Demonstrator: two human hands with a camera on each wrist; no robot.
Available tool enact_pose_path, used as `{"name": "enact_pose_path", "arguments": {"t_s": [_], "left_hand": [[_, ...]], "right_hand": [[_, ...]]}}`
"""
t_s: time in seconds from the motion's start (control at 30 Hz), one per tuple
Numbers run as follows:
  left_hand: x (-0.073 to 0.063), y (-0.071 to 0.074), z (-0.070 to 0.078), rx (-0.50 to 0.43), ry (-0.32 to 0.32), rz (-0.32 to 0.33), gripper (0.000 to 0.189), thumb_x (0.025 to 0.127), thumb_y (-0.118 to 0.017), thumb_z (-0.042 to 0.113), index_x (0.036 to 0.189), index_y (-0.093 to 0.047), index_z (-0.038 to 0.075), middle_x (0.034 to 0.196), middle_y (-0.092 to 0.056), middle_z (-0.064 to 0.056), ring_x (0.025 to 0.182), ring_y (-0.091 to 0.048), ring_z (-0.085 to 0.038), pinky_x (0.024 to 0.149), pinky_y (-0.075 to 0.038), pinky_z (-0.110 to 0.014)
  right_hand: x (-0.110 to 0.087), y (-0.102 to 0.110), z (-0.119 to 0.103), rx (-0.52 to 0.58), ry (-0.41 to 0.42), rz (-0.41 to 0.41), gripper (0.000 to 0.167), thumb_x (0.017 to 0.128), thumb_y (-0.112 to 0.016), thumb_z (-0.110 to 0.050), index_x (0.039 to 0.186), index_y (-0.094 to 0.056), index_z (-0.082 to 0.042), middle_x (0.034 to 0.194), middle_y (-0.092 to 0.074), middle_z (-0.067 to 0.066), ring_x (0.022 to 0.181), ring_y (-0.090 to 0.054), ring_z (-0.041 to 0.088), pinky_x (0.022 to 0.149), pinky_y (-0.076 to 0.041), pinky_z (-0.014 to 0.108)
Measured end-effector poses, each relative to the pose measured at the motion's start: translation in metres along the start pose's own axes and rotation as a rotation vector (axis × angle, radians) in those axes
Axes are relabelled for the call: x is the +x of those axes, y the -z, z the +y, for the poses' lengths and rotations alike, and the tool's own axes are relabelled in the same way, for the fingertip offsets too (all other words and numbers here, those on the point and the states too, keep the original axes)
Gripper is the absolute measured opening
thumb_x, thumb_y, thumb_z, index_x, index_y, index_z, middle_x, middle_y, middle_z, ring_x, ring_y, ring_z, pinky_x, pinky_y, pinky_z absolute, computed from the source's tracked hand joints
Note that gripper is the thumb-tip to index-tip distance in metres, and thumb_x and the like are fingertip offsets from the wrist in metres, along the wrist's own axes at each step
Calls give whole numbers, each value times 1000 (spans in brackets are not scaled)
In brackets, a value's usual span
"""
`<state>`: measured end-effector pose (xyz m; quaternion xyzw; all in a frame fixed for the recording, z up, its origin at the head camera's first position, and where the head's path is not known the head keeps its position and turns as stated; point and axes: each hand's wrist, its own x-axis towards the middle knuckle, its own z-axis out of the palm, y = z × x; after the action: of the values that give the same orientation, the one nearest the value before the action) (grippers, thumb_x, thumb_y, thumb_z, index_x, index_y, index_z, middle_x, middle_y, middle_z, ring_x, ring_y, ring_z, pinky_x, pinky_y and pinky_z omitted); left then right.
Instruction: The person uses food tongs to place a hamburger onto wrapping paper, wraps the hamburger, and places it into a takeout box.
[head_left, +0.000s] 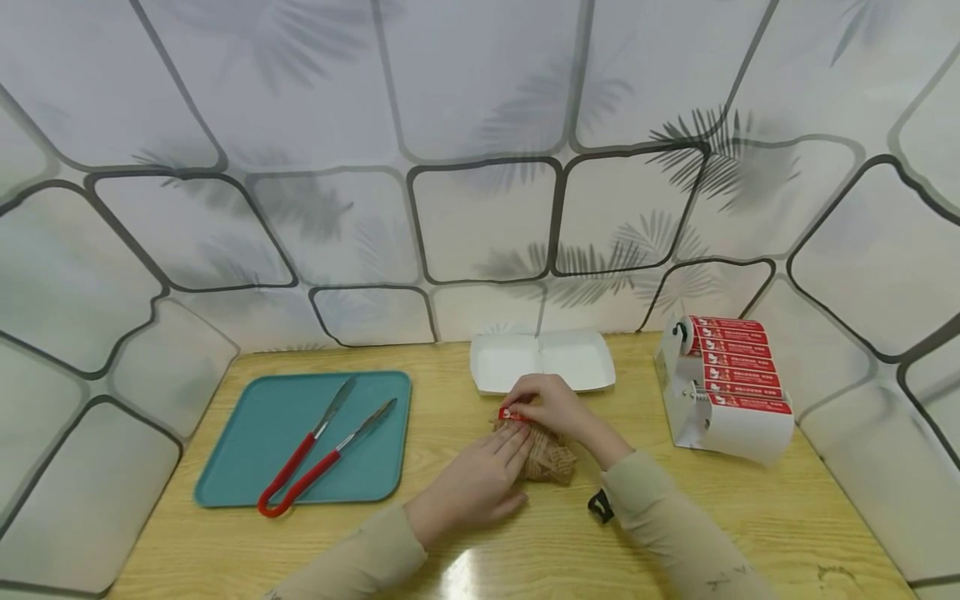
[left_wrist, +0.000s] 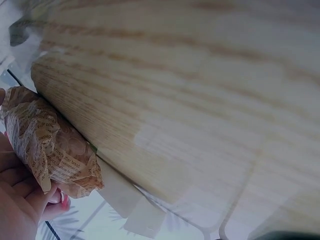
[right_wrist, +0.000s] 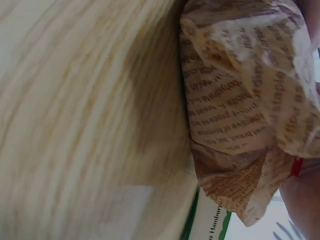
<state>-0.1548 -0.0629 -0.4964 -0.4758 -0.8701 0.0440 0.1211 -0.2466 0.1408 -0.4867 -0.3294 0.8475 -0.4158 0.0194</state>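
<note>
Paper parcel (head_left: 551,461) on our bench (head_left: 540,546), our left hand (head_left: 480,479) straight-fingered across it, our right hand (head_left: 552,406) pinching red label (head_left: 506,413) at far end

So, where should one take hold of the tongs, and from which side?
I would grip both red handles, coming from the near side and above. The tongs lie spread on the tray, their bend sticking past its near edge and their metal tips pointing away, so the handles are probably reached first.
</note>
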Motion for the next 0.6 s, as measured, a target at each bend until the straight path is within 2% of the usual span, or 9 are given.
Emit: {"name": "enact_pose_path", "arguments": {"t_s": [0.33, 0.6], "left_hand": [[0, 0, 1, 10, 2, -22, 89, 102, -53, 69, 155, -51, -3, 159, -54, -18, 152, -50, -30, 130, -39, -37], [0, -1, 1, 13, 4, -1, 91, 102, -51, 71, 154, -51, -4, 159, -55, -19, 151, -51, -30, 128, -42, -36]], "right_hand": [[2, -10, 10, 24, -21, -3, 12, 94, -77, 0, 101, -82, -8, 98, -80, 6, 89, -72, 11, 84, -61, 23], [1, -13, 11, -18, -1, 2, 13, 92, -80, -2, 101, -83, -11, 98, -81, 2, 93, -73, 16, 90, -61, 30]]}}
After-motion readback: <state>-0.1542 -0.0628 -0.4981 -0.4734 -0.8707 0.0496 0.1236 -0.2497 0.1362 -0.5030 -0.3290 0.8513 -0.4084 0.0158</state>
